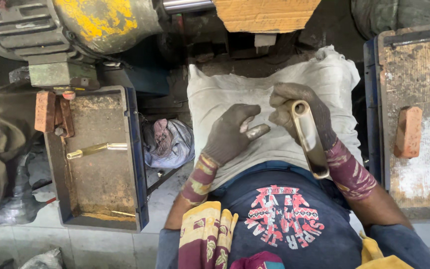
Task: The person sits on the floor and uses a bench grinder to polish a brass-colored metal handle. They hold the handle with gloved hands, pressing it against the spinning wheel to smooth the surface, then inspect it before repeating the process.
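The right hand (299, 112), dark with grime, grips a brass tube (309, 139) near its far end, fingers wrapped around it. The tube is hollow and polished, and it slants down and to the right across the wrist, its open far mouth facing up and its near end dark inside. The left hand (232, 132), just as grimy, hovers just left of the right hand with its fingers loosely curled; a small silvery piece (257, 131) shows at its fingertips, and I cannot tell whether it is pinched or only resting there. Both hands are above a white cloth sack (274, 89) spread over the person's lap.

To the left stands a shallow, dusty metal tray (100, 174) with blue walls. A second brass tube (95, 149) lies in it, and a reddish brick (45, 110) sits at its far left corner. Between the tray and the sack lies a crumpled rag bundle (167, 142). At the far left sits a heavy motor (75, 25) with flaking yellow paint. On the right, another tray (414, 74) holds a second brick (407, 131) beside a patch of white powder (424, 159).
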